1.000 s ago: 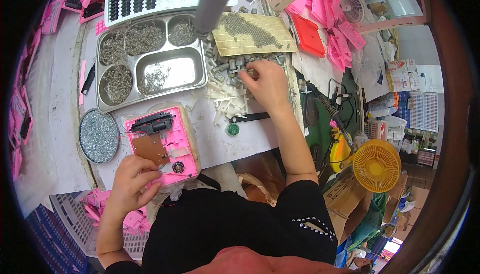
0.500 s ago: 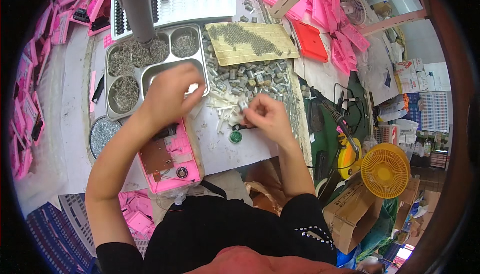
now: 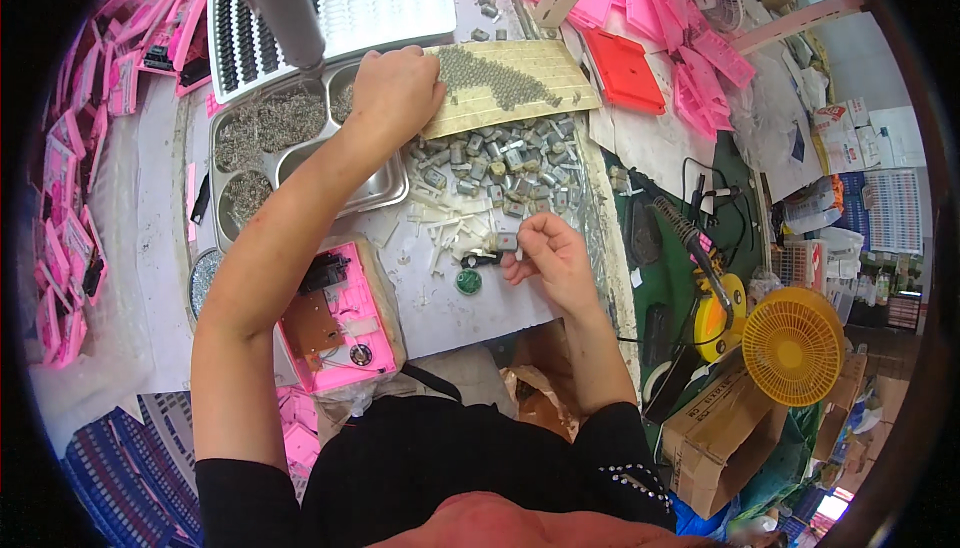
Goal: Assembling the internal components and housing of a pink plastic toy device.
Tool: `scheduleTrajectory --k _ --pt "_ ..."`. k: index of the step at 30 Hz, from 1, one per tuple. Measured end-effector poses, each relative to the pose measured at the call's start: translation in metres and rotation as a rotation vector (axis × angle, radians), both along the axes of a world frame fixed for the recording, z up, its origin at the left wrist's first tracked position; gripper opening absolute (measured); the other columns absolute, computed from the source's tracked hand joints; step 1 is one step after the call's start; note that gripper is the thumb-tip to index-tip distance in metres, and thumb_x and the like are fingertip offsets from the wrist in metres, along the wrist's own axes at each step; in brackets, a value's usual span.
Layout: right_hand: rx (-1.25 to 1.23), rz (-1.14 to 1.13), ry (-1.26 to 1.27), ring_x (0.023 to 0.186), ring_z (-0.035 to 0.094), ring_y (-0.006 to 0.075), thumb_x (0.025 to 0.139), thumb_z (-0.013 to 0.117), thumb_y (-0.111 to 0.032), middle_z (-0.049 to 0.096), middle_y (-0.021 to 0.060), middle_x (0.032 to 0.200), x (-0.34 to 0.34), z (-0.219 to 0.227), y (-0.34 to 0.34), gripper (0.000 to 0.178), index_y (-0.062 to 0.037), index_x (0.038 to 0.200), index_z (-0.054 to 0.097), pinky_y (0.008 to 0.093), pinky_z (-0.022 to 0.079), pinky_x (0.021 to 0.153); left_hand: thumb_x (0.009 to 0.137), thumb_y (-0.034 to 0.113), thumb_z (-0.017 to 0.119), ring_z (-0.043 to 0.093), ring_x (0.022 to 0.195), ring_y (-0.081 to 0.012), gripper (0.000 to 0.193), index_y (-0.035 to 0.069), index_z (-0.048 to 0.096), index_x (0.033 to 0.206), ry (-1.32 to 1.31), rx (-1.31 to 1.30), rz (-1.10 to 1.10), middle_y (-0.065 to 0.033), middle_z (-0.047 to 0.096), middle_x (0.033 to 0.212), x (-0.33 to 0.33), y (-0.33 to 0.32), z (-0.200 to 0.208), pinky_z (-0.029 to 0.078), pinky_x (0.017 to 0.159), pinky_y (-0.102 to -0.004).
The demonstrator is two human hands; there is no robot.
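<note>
My left hand (image 3: 398, 96) is at the left edge of a tan card (image 3: 510, 120), which carries many tiny grey metal pieces (image 3: 495, 80). Its fingers are curled together, and their tips are hidden from above. Between the thumb and fingers of my right hand (image 3: 552, 260) is a small silver motor (image 3: 508, 241), held just above the table. A black-handled tool (image 3: 484, 259) lies right by those fingers, beside a small round pot with green contents (image 3: 467, 282). Loose motors (image 3: 510, 160) are heaped beyond, with white plastic pieces (image 3: 448, 226) on their left.
A metal compartment tray (image 3: 398, 191) with small metal parts stands at left, partly behind my left forearm. Close to me sits an open pink casing (image 3: 335, 323) with a brown board. A white tray of black parts (image 3: 385, 23) is farther back. At right are a yellow fan (image 3: 793, 346) and cardboard box (image 3: 725, 438).
My left hand has moved from above the metal tray, away from me and right, to the card's edge. My right hand has come slightly nearer and right, still holding the motor.
</note>
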State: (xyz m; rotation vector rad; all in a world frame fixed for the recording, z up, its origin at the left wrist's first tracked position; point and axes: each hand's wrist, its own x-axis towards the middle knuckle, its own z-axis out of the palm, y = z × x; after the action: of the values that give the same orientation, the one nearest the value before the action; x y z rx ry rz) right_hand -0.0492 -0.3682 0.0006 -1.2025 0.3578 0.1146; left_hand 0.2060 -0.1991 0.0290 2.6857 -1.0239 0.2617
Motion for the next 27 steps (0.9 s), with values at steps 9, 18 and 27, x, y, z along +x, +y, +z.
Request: scheduleTrajectory --k 9,18,27 --pt "0.116 -0.041 -0.129 0.069 0.069 0.0145 0.097 0.072 -0.009 0.072 0.0091 0.082 -0.001 -0.012 -0.015 0.01 -0.0019 0.096 0.066 0.0262 0.055 0.062 0.093 0.018 0.068 0.067 0.086 -0.0373 0.014 0.007 0.063 0.099 -0.193 -0.212 -0.139 -0.013 0.069 0.094 0.008 0.01 -0.026 0.051 0.074 -0.0483" --pt "-0.092 0.0 -0.084 0.074 0.063 0.009 0.091 0.073 0.001 0.067 0.0016 0.086 -0.03 -0.007 0.002 0.026 -0.0036 0.116 0.068 0.0222 0.05 0.068 0.086 0.0 0.074 0.065 0.078 -0.0314 0.018 0.003 0.067 0.102 0.201 -0.534 -0.395 -0.0133 0.066 0.09 -0.138 0.114 0.032 0.051 0.067 -0.0404" --pt "-0.931 0.239 -0.208 0.065 0.06 0.0123 0.087 0.068 0.0 0.065 0.0054 0.084 -0.031 -0.016 0.032 0.042 -0.0073 0.129 0.068 0.0271 0.05 0.062 0.088 -0.009 0.069 0.062 0.075 -0.016 0.015 -0.001 0.07 0.1 0.682 -0.673 -0.034 -0.0093 0.068 0.092 -0.234 0.21 0.01 0.048 0.063 -0.0258"
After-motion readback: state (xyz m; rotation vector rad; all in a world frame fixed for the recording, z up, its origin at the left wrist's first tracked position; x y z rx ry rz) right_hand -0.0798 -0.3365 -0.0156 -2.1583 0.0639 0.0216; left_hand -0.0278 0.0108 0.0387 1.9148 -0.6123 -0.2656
